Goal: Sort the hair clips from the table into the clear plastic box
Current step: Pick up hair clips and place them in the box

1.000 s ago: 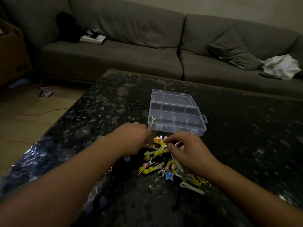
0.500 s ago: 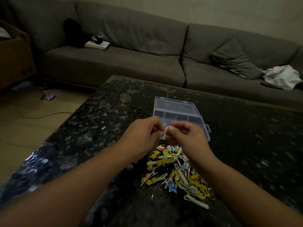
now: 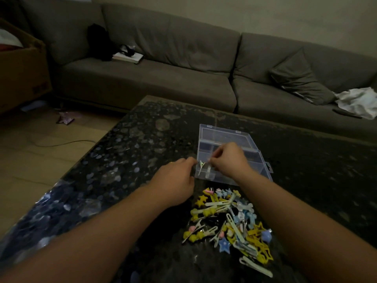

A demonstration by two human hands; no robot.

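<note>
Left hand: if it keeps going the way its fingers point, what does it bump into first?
Probably the clear box. The left hand points up and to the right, with its fingertips right by the box's near left corner, where a pale clip already lies. How near it truly is stays hard to judge.

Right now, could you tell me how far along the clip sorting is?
Barely started. One pale clip lies in the clear box's near-left compartment. The right hand is over the box, pinching something small and blurred. The left hand is beside it. The pile remains on the table.
</note>
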